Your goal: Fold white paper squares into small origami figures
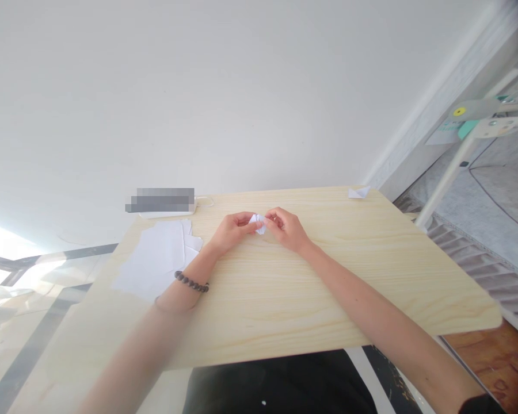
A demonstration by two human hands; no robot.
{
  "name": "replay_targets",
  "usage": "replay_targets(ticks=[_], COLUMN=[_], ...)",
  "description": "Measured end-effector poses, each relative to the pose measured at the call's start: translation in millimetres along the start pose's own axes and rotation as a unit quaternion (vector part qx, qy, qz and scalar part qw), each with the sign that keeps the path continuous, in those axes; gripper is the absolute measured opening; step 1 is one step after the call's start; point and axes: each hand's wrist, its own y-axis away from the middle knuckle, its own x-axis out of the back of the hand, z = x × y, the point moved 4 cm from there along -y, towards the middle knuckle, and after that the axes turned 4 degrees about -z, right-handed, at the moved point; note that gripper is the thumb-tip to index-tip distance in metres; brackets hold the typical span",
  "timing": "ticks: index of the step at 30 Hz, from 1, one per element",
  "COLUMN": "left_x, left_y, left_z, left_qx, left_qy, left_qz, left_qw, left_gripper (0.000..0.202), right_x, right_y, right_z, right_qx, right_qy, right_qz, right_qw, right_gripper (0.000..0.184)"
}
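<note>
A small piece of folded white paper [259,223] is held between my two hands, above the middle of the wooden table. My left hand [237,227] pinches its left side with thumb and fingers. On the other side, my right hand [284,226] grips the paper's right edge, with the fingers curled. The fingertips hide part of the paper, so its exact folded shape cannot be made out. A dark beaded bracelet [191,282] circles my left wrist.
White paper sheets [155,253] lie spread at the table's left. Behind them is a blurred-out device [166,202] with a white cable. Another folded paper [359,192] rests at the far right corner of the table [371,287]. A wall rises behind; a white metal frame [449,172] stands right.
</note>
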Motion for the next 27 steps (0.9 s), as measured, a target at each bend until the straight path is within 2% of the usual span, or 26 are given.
replay_targets(ticks=[12,19,23,27], left_x=[4.3,2.7,2.6,3.3], left_y=[-1.5,-1.6,-1.9,-1.8], left_z=[-8.0,-6.1,-5.9,-4.0], left_qx=[0.0,-0.01,-0.017,-0.028], left_qy=[-0.005,0.007,0.029,0.004], left_qz=[0.036,0.026,0.04,0.044], left_qw=[0.999,1.0,0.999,0.999], left_gripper=[0.038,0.035,0.038,0.036], right_x=[0.2,0.8,1.4,1.4], right_y=[0.3,0.5,-0.2,-1.4], right_z=[-2.1,-0.5,-0.3,0.1], right_qx=[-0.012,-0.022,-0.016,0.014], right_qy=[-0.013,-0.016,-0.003,0.019], right_qz=[0.007,0.012,0.011,0.019], right_qw=[1.0,1.0,1.0,1.0], right_gripper=[0.024,0.028,0.028,0.023])
